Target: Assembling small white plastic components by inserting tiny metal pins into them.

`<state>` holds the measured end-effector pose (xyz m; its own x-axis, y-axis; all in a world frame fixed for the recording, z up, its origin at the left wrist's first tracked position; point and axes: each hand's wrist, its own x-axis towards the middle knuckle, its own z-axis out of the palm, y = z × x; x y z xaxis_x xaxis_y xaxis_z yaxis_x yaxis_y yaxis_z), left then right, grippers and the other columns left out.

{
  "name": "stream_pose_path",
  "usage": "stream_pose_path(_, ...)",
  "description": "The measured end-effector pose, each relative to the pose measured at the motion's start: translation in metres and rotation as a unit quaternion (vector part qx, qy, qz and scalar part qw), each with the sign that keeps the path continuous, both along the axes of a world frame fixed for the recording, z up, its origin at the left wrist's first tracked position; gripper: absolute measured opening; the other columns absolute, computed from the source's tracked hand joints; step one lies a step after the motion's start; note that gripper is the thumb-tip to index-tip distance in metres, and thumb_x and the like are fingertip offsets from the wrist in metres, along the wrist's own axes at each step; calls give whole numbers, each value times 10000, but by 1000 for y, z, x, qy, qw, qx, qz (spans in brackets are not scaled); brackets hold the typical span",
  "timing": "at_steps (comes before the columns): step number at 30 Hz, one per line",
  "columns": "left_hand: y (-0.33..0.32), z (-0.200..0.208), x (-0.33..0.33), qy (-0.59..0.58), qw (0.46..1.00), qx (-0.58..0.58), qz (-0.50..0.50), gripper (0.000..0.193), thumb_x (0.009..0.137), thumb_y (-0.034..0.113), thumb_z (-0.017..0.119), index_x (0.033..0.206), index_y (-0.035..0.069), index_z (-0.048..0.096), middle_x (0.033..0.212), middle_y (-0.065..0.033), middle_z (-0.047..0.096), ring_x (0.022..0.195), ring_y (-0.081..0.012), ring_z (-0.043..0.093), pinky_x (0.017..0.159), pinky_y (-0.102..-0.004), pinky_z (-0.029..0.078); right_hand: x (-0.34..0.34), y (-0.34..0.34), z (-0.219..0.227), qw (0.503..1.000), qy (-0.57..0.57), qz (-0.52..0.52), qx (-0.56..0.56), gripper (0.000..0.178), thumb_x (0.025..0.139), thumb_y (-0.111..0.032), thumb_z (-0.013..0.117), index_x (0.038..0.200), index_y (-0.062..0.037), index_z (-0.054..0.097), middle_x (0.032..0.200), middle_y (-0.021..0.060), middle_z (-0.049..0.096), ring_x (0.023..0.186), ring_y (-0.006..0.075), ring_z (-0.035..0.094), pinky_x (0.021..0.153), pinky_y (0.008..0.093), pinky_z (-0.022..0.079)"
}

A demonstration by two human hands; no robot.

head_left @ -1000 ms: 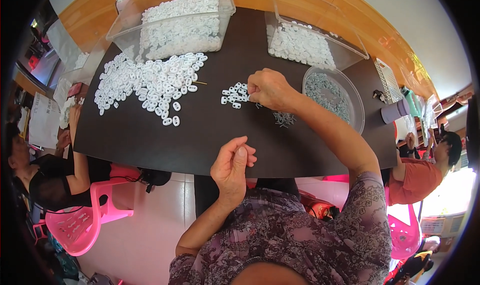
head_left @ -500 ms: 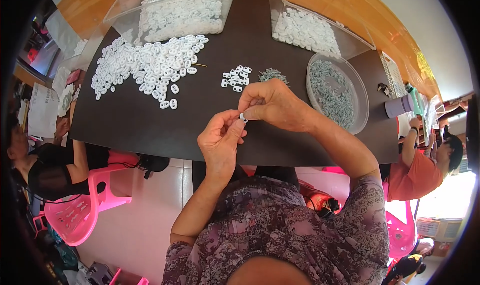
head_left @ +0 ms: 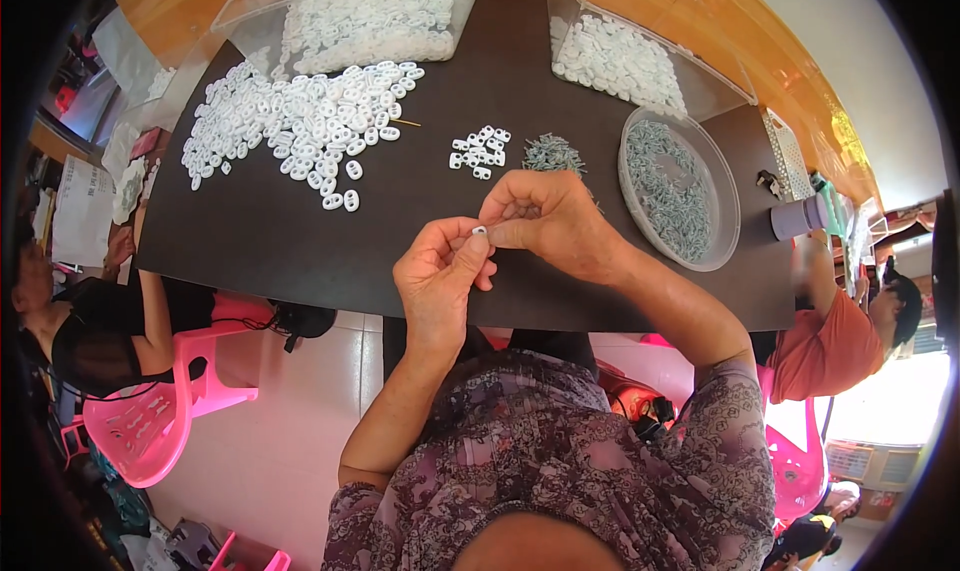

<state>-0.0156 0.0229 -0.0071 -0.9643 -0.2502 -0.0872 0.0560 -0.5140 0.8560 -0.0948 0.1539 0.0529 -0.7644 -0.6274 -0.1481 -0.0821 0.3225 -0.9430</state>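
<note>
Between the thumb and fingers of my left hand (head_left: 438,276) is a small white plastic piece (head_left: 480,231), pinched over the near part of the table. Close against it, the thumb and fingers of my right hand (head_left: 560,229) are pressed together; whatever they grip is hidden. Just beyond my hands lies a small group of white two-holed pieces (head_left: 481,152). Beside that group is a little heap of grey screws (head_left: 553,154), partly behind my right hand. A large spread of white oval two-holed pieces (head_left: 300,121) covers the table's far left.
A clear bin (head_left: 465,16) of white pieces stands at the back left, another clear bin (head_left: 715,86) at the back right. A round tub (head_left: 728,206) of screws sits right of my forearm. People sit at both sides, near pink chairs (head_left: 180,411). A lilac cup (head_left: 798,218) stands far right.
The whole view has shifted slightly. The white piece sits a little differently between my fingertips, and my hands stay together in nearly the same place.
</note>
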Motion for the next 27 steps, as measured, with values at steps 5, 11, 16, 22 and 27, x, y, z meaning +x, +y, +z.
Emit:
stream_pose_path(5,0,0,2,0,1000,-1,-8,104,871,62,616,920,-28,596,760,-90,612,581,-117,558,492,-223,451,5,8,-13,998,42,-33,-42,70,766,-15,643,807,25,602,678,57,605,634,92,568,590,250,465)
stream_pose_path(11,-7,-3,5,26,999,2,-22,100,882,57,601,942,-23,600,771,-79,619,598,-105,574,515,-222,477,-18,44,-8,964,206,-157,59,72,733,-27,646,801,-14,628,706,83,591,654,175,558,606,300,446)
stream_pose_path(16,-8,-3,3,32,999,21,-11,141,879,76,609,969,-32,597,783,-115,625,587,-145,586,521,-264,496,-25,46,-23,904,394,-113,119,60,708,-35,651,765,-53,641,711,99,589,733,272,562,643,372,450)
stream_pose_path(22,-9,-8,5,41,998,36,-7,178,910,133,579,975,-32,588,800,-119,627,592,-149,584,529,-264,493,-38,33,-47,805,561,-59,185,101,658,11,605,693,-82,628,692,84,532,706,272,514,623,378,418)
stream_pose_path(27,-7,-8,5,50,998,40,17,181,926,158,560,916,-22,567,764,-106,610,561,-139,560,507,-256,475,-36,33,-43,807,556,-27,199,122,638,31,588,679,-78,623,722,80,534,726,269,512,634,378,412)
